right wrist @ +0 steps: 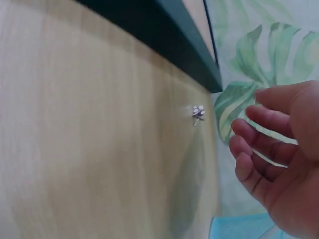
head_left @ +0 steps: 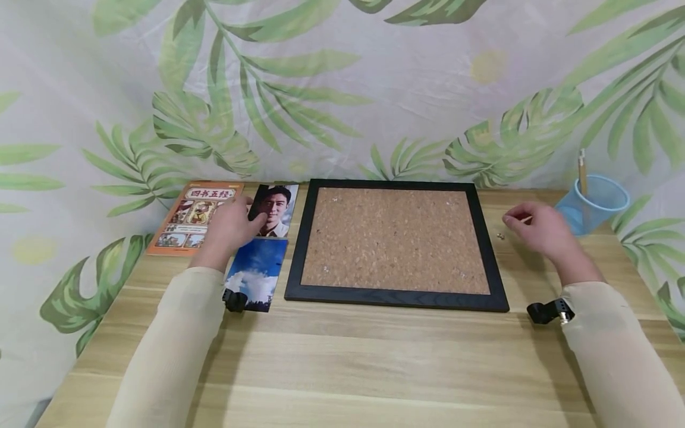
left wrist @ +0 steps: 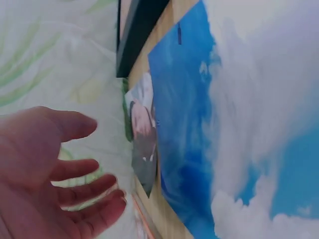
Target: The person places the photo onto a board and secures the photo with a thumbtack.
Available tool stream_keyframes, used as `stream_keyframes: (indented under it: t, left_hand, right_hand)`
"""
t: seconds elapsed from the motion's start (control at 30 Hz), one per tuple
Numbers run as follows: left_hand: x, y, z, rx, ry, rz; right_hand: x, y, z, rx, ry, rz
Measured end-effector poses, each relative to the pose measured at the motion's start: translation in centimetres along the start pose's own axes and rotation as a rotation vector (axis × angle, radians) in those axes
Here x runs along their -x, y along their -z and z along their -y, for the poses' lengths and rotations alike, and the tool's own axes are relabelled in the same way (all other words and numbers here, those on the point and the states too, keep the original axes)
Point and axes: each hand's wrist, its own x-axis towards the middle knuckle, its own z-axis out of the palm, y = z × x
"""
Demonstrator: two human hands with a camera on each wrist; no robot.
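Note:
A cork board (head_left: pixel 396 238) in a black frame (head_left: pixel 393 296) lies flat in the middle of the wooden table. My left hand (head_left: pixel 230 226) hovers open over a portrait photo (head_left: pixel 278 208) and the edge of an orange booklet (head_left: pixel 187 223); in the left wrist view the left hand (left wrist: pixel 55 169) holds nothing. A sky photo (head_left: pixel 257 270) lies just below the portrait. My right hand (head_left: pixel 535 226) hangs right of the board with loosely curled, empty fingers (right wrist: pixel 249 149). A small pushpin (head_left: pixel 501 236) lies on the table just left of it.
A blue plastic cup (head_left: pixel 594 202) with a stick in it stands at the back right, close behind my right hand. A leaf-patterned cloth (head_left: pixel 342 89) hangs behind the table. Bare wood (head_left: pixel 342 362) spreads in front of the board.

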Motion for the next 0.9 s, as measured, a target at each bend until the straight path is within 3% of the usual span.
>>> stream_keyframes:
  t: [0.17, 0.5, 0.7, 0.9]
  left_hand:
    - [-0.8, -0.6, 0.1, -0.065, 0.043, 0.112]
    - [-1.8, -1.6, 0.7, -0.114, 0.071, 0.213]
    - [-2.2, -1.7, 0.9, -0.022, 0.081, 0.2]
    - [-2.1, -1.7, 1.2, 0.077, 0.068, 0.121]
  right_hand:
    - [-0.6, -0.8, -1.1, 0.015, -0.002, 0.094]
    - [-1.1, -1.7, -1.9, 0.026, 0.0, 0.14]
    - [-1.1, -2.0, -2.0, 0.039, 0.011, 0.12]
    - [-1.3, -2.2, -2.0, 0.046, 0.016, 0.109]
